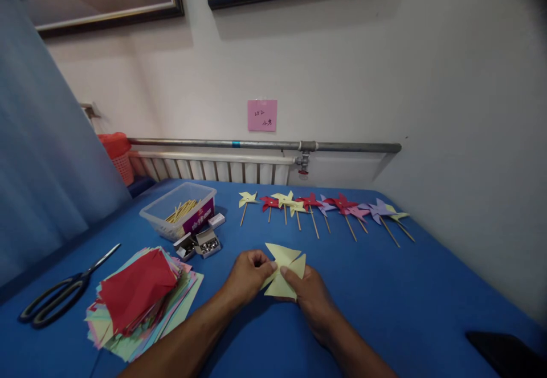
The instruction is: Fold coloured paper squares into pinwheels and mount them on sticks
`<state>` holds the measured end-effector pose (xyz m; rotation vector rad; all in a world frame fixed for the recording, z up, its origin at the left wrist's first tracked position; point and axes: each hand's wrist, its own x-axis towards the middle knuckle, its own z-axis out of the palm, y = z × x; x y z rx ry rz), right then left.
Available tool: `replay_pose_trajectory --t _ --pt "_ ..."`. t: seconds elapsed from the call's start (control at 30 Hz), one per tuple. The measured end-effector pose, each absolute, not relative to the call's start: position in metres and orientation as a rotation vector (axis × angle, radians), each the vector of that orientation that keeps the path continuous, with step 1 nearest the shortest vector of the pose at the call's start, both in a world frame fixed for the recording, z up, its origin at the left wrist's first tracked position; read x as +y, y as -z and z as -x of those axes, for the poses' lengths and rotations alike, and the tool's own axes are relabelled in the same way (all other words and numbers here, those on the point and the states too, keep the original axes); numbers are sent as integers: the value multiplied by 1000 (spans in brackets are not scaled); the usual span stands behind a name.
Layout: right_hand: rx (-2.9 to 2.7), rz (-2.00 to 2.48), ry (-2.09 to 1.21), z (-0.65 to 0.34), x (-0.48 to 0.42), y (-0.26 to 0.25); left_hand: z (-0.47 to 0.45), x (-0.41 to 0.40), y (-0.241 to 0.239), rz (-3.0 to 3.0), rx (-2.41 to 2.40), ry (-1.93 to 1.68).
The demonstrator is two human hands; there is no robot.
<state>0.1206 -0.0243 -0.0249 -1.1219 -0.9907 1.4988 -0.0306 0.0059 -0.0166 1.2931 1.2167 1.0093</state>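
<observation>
Between my hands is a pale yellow paper square with slits cut in from its corners, held a little above the blue table. My left hand pinches its left part between thumb and fingers. My right hand grips it from the right, thumb on top and fingers hidden underneath. Left of my hands lies a stack of coloured paper with red sheets on top. Beyond it are small open boxes of metal pins.
A clear plastic tub holds wooden sticks. Scissors lie at the far left. Several finished pinwheels lie in a row along the back of the table. A dark object is at the right front edge.
</observation>
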Motion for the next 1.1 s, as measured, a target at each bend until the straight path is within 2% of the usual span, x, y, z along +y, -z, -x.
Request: replay_pose_trajectory --t 0.4,1.1 --pt "-1036 1108 -1498 -119 -24 26 29 2 0 -1059 1052 -1028" --pt "-1140 1127 -1450 -118 -30 25 28 0 8 -1070 1033 -932"
